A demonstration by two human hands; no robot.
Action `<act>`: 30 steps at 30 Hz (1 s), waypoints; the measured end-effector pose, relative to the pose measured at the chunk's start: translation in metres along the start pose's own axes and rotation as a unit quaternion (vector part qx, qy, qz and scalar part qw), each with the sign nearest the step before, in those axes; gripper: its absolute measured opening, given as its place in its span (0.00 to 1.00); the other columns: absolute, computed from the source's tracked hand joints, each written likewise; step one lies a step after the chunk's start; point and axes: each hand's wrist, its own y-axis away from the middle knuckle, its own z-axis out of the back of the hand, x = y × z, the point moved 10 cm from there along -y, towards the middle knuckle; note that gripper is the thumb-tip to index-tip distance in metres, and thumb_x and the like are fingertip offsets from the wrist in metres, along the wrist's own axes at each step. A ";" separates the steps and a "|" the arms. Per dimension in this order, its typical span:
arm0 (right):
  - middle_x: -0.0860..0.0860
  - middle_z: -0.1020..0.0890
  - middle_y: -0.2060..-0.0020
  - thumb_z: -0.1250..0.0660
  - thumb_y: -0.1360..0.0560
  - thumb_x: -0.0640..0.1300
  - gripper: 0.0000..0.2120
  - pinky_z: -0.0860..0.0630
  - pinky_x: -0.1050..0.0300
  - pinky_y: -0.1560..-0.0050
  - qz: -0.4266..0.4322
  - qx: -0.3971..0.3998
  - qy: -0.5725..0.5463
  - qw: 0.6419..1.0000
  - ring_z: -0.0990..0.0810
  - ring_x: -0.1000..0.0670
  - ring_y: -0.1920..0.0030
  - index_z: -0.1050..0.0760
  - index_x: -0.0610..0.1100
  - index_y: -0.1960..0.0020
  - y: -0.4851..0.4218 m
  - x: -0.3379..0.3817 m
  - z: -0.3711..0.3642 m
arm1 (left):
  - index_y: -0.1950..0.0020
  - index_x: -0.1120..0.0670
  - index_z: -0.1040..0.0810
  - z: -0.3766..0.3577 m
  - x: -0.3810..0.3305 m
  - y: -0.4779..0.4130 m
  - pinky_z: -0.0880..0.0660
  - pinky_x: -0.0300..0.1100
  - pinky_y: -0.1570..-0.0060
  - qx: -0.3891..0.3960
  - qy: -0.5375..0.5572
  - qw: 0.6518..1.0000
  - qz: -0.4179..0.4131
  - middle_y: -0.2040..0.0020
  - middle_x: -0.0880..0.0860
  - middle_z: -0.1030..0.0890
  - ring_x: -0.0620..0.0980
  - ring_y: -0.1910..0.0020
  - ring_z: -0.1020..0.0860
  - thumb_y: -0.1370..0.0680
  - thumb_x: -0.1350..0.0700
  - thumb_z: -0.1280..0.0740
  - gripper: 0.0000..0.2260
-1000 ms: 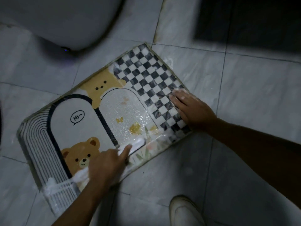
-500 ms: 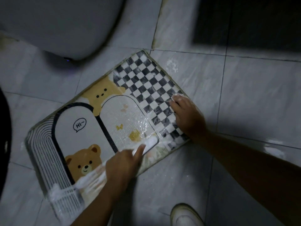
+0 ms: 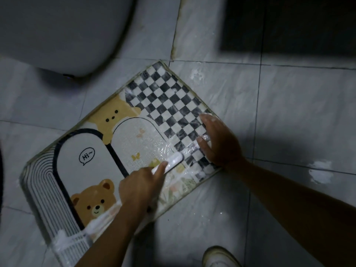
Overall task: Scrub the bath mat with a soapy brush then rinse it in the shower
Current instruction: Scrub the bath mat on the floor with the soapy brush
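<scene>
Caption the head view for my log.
Left hand holds a white brush on the sudsy bath mat while the right hand presses its checkered end.

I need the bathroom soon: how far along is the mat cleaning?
Partly soaped: foam sits on the striped corner of the bath mat and the middle panel glistens. In hand: the left hand holds the brush on the mat beside the checks, the right hand pressing it flat. Left: rinsing; the foamy mat lies on the floor.

Pale grey marbled floor tiles (image 3: 289, 112) with thin dark grout lines fill the dimly lit room. A rounded white ceramic toilet bowl (image 3: 57, 31) stands far left. A dark rectangular recess (image 3: 289, 24) lies far right. White foam patches (image 3: 320, 173) dot the right-hand tiles.
</scene>
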 end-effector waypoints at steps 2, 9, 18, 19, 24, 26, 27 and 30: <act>0.40 0.26 0.27 0.37 0.20 0.53 0.31 0.35 0.55 0.24 0.004 -0.004 -0.014 1.000 0.29 0.44 0.25 0.32 0.37 0.23 0.001 0.002 0.001 | 0.67 0.50 0.24 0.006 0.002 -0.014 0.22 0.39 0.64 -0.008 -0.022 1.000 -0.012 0.73 0.47 0.24 0.45 0.74 0.24 0.22 0.25 0.57 0.36; 0.41 0.25 0.29 0.35 0.21 0.53 0.33 0.40 0.68 0.28 -0.027 -0.057 -0.032 0.997 0.26 0.46 0.29 0.34 0.37 0.23 0.000 -0.005 0.014 | 0.67 0.50 0.23 0.031 -0.084 -0.093 0.22 0.46 0.61 -0.069 0.022 0.996 -0.055 0.71 0.48 0.23 0.49 0.71 0.24 0.22 0.24 0.57 0.37; 0.40 0.26 0.28 0.33 0.22 0.53 0.34 0.36 0.63 0.27 -0.009 -0.052 -0.048 0.997 0.28 0.45 0.27 0.34 0.35 0.23 0.001 -0.004 0.012 | 0.69 0.51 0.25 0.026 -0.028 -0.061 0.22 0.41 0.67 -0.044 -0.033 0.996 -0.065 0.74 0.48 0.25 0.47 0.75 0.25 0.22 0.25 0.59 0.38; 0.40 0.26 0.28 0.33 0.22 0.53 0.34 0.37 0.64 0.27 -0.007 -0.054 -0.045 0.997 0.28 0.45 0.27 0.34 0.35 0.23 0.001 -0.004 0.012 | 0.68 0.51 0.24 0.032 -0.052 -0.068 0.23 0.40 0.66 -0.055 -0.011 0.996 -0.069 0.73 0.48 0.24 0.47 0.75 0.24 0.22 0.25 0.58 0.38; 0.40 0.27 0.28 0.39 0.19 0.54 0.31 0.36 0.68 0.31 -0.048 -0.068 -0.043 0.996 0.27 0.47 0.29 0.34 0.36 0.23 0.000 -0.009 0.017 | 0.66 0.51 0.25 0.030 -0.125 -0.085 0.25 0.44 0.61 -0.034 0.011 0.994 -0.100 0.69 0.50 0.23 0.50 0.69 0.24 0.21 0.25 0.56 0.36; 0.40 0.28 0.28 0.41 0.18 0.54 0.30 0.34 0.66 0.30 -0.043 -0.069 -0.056 0.995 0.27 0.47 0.29 0.35 0.37 0.23 0.002 -0.008 0.017 | 0.67 0.52 0.25 0.020 -0.091 -0.062 0.27 0.41 0.65 -0.021 0.022 0.995 -0.090 0.70 0.49 0.24 0.48 0.71 0.24 0.21 0.26 0.55 0.36; 0.40 0.28 0.28 0.41 0.18 0.54 0.30 0.33 0.66 0.31 -0.040 -0.071 -0.058 0.995 0.27 0.47 0.29 0.35 0.37 0.23 0.001 -0.008 0.018 | 0.67 0.52 0.25 0.013 -0.068 -0.046 0.28 0.39 0.67 -0.013 0.019 0.996 -0.089 0.71 0.48 0.24 0.47 0.73 0.25 0.21 0.26 0.55 0.36; 0.41 0.27 0.29 0.41 0.18 0.53 0.28 0.31 0.64 0.33 -0.036 -0.066 -0.056 0.996 0.26 0.47 0.31 0.33 0.37 0.24 0.002 -0.006 0.015 | 0.57 0.48 0.20 -0.012 0.018 0.014 0.37 0.38 0.74 0.009 -0.073 0.994 -0.084 0.70 0.46 0.27 0.42 0.74 0.30 0.23 0.25 0.63 0.39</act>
